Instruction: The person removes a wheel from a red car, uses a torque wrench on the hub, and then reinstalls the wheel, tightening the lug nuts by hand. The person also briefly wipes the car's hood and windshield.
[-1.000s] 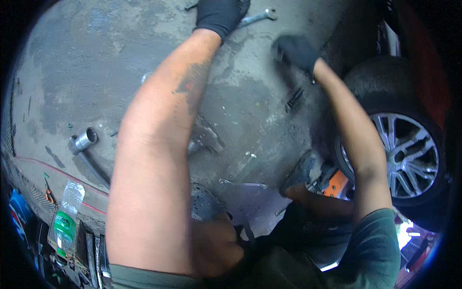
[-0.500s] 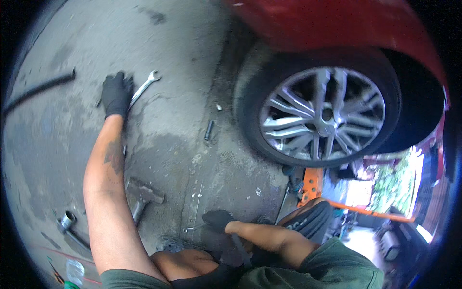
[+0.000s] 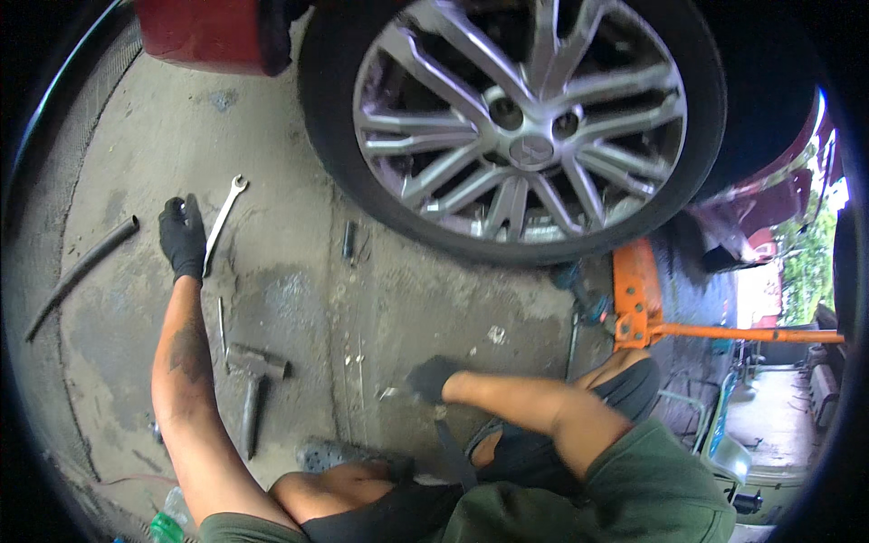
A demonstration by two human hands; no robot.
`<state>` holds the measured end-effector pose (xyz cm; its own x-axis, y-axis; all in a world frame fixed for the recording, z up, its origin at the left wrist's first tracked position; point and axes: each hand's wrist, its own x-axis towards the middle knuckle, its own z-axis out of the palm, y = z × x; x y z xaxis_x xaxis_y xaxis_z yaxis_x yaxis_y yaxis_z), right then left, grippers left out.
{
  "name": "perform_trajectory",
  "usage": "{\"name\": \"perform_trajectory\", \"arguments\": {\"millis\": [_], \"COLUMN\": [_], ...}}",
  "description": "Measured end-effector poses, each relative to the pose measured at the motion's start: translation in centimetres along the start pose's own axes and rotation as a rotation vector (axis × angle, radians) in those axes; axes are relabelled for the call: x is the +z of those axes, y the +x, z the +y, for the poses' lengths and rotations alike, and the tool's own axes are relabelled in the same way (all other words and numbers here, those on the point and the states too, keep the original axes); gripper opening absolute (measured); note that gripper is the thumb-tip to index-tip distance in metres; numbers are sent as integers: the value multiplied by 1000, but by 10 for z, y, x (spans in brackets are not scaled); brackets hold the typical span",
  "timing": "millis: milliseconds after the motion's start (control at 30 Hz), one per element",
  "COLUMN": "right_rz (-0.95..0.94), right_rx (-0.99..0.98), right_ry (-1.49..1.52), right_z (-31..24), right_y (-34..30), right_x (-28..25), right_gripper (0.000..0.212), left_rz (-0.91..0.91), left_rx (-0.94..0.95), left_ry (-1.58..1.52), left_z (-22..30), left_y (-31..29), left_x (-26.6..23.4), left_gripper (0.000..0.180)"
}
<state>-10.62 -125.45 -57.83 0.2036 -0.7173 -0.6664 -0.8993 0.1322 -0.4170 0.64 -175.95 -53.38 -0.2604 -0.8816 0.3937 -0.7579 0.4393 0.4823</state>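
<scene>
My left hand [image 3: 184, 240], in a black glove, is low over the concrete at the left. Its fingers are curled, and a small pale glint shows among them; what it is stays unclear. Just to its right an open-ended wrench [image 3: 223, 222] lies on the ground. My right hand [image 3: 433, 378], also gloved in black, is closed in front of my knees. From it sticks the silver end of a wrench [image 3: 387, 393], slightly blurred. Ahead stands a car wheel [image 3: 529, 127] with a silver multi-spoke rim and black tyre.
A hammer [image 3: 255, 389] and a thin metal rod [image 3: 223, 330] lie beside my left forearm. A black hose piece [image 3: 81, 276] is farther left. A dark socket [image 3: 348, 240] lies near the tyre. An orange jack [image 3: 638, 299] with a long handle stands right. A bottle [image 3: 172, 518] is at lower left.
The view has swung, bringing the wheel larger and farther left. My left hand, which overlapped the wrench on the ground, is now beside it. My right hand still grips its wrench.
</scene>
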Motion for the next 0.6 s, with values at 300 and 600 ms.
{"name": "perform_trajectory", "arguments": {"millis": [300, 600], "right_rz": [-343, 160], "right_rx": [83, -193], "right_ry": [-334, 114], "right_z": [139, 129], "right_y": [-68, -87], "right_x": [-138, -225], "right_gripper": [24, 27], "left_rz": [-1210, -1216], "left_rx": [1121, 1239], "left_ry": [30, -92], "left_z": [193, 272], "left_y": [-149, -260], "left_x": [-11, 53], "left_gripper": [29, 32]}}
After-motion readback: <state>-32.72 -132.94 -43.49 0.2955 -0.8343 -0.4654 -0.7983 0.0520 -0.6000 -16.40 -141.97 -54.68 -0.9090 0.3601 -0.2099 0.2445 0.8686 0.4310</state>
